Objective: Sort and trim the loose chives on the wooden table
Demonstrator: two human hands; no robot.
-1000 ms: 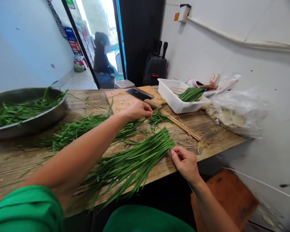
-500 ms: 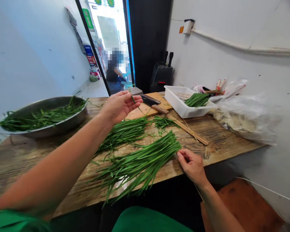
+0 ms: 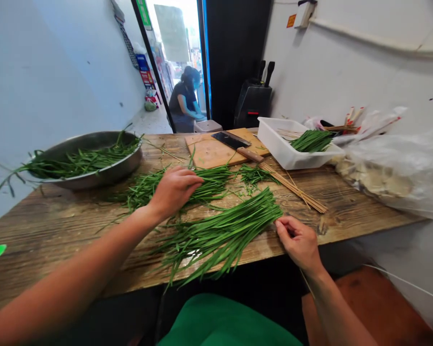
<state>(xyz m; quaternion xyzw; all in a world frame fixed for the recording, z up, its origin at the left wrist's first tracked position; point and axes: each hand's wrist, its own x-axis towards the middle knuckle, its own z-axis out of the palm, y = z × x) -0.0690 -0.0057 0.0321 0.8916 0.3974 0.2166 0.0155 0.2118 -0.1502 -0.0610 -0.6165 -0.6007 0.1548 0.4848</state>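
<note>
Lowered since half a second ago: the left hand point(image 3: 176, 190), then raised palm-up before the cutting board, now back-up over the rear bunch. Right hand point(image 3: 299, 242) remains at its earlier post.

Nearest me, along the front edge of the tabletop point(image 3: 75, 240), which is worn wood with heavy grain, lies the front bunch of greens point(image 3: 227, 228): long, flat, glossy blades, even at the right end, splayed and ragged at the left. The right fingers are curled, tips touching the even end; whether they grip it, I cannot tell. The left fingers are drawn together; any strand between them cannot be made out.

Beneath and beside the left hand lies the rear bunch point(image 3: 212, 182), looser and tangled. To its right are short green clippings point(image 3: 254, 175) and slim wooden sticks point(image 3: 296, 190), straight and pale. Beyond, the cutting board point(image 3: 209, 153), smooth and yellowish, carries a cleaver point(image 3: 231, 140) with dark rectangular blade and rounded wooden handle.

On the left stands a round metal basin point(image 3: 94, 176) of loose greens; on the right, a white plastic tub point(image 3: 288, 156) with trimmed greens, and a crinkled clear bag point(image 3: 418, 163). Farthest, a person point(image 3: 187, 98) sits bent forward beyond the doorway.
</note>
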